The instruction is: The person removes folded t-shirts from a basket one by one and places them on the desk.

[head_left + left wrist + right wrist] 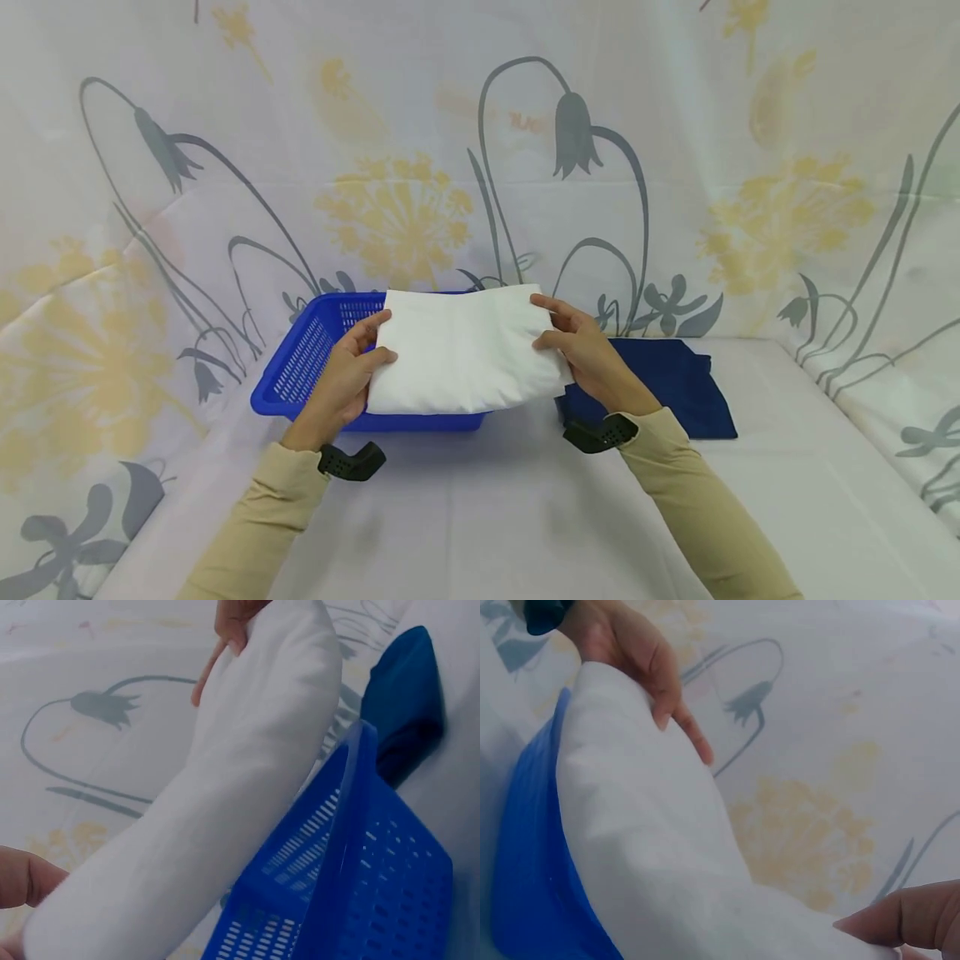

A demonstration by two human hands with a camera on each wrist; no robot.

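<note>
A folded white cloth [465, 350] is held up between both hands, over the front of a blue plastic basket [300, 358]. My left hand [347, 367] pinches its left edge, thumb on the near face and fingers toward the back. At the opposite edge my right hand [588, 354] pinches the cloth the same way. In the left wrist view the white cloth [202, 780] spans from hand to hand beside the basket [360, 847]. The right wrist view shows the cloth's folded lower edge bulging softly. Much of the basket's inside is hidden behind the cloth.
A dark blue folded cloth [667, 387] lies on the white-covered table [495, 508], right of the basket and partly behind my right hand. A floral curtain [420, 125] hangs along the back and sides. Each wrist wears a black strap device.
</note>
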